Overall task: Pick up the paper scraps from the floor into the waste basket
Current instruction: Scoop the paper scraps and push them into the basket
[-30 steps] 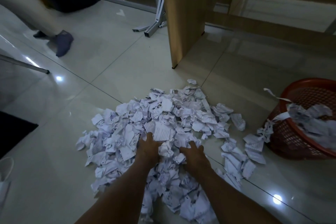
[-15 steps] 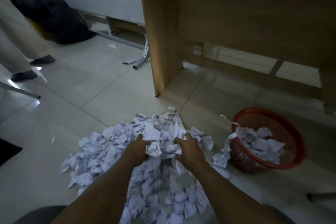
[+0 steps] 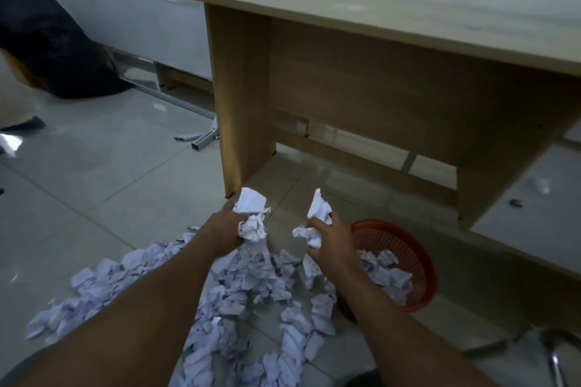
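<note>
Clutching paper scraps (image 3: 251, 214) in curled fingers of left hand (image 3: 224, 231) and right hand (image 3: 330, 240) | waste basket (image 3: 405, 239) is sitting low-right, nearer the right hand | pile (image 3: 251, 286) is lying beneath on floor (image 3: 110, 198)

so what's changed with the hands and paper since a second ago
Both hands were down in the pile of torn white paper scraps. Now the left hand and right hand each grip crumpled scraps, lifted clear of the pile. The red plastic mesh waste basket stays part-filled beside the light wooden desk; most scraps remain on the tiled floor.
</note>
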A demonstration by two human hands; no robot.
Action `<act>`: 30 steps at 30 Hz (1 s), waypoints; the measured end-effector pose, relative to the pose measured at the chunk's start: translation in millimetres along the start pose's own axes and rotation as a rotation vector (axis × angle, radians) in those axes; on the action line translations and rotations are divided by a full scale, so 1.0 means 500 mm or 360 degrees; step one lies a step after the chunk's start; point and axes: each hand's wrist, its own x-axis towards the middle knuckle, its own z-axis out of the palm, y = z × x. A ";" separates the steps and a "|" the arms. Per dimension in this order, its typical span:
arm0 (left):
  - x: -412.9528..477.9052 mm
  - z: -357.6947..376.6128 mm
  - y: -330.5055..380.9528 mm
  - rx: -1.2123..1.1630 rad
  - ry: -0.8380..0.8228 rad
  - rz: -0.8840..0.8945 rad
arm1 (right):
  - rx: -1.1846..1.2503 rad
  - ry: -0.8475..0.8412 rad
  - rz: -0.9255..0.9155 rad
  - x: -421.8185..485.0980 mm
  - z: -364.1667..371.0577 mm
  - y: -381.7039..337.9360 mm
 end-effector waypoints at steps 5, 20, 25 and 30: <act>0.054 -0.009 0.120 0.0073 -0.0138 0.0233 | -0.0054 0.0091 0.0144 -0.011 -0.052 0.094; 0.191 0.079 0.471 -0.0443 0.0037 0.0499 | -0.0089 -0.0223 0.0408 -0.078 -0.097 0.333; 0.191 0.145 0.526 -0.0717 0.0054 0.0431 | 0.0365 0.0218 0.0411 -0.109 -0.146 0.356; 0.150 0.254 0.538 -0.0817 -0.0030 0.0339 | 0.0300 0.0427 0.0646 -0.136 -0.173 0.368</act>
